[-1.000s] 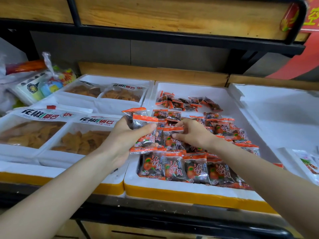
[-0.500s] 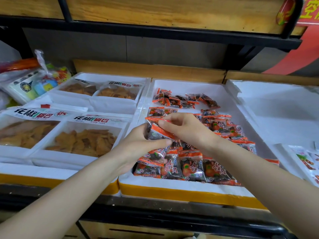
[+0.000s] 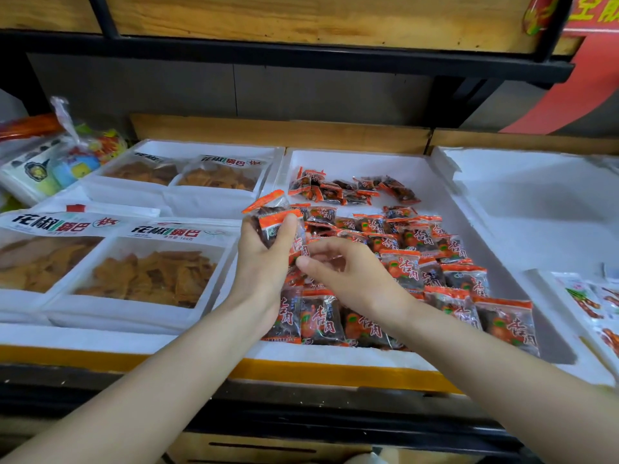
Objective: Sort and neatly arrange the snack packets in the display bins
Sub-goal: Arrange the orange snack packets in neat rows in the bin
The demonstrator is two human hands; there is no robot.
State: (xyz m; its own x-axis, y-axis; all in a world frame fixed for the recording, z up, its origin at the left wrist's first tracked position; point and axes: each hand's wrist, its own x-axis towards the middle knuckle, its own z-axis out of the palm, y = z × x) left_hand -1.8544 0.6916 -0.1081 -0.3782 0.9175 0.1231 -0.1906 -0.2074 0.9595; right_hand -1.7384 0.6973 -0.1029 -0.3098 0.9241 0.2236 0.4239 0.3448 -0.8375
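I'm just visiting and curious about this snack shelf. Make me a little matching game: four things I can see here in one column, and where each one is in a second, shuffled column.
Things
1. bundle of packets
2. loose heap of packets
3. front row of packets
4. bags of crisps

Places
A. at the back of the middle bin
B. in the left bins
C. gripped in the left hand
D. along the front edge of the middle bin

Pairs: 1-C, 2-A, 3-D, 4-B

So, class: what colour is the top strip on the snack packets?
Orange-red top strip, in the head view.
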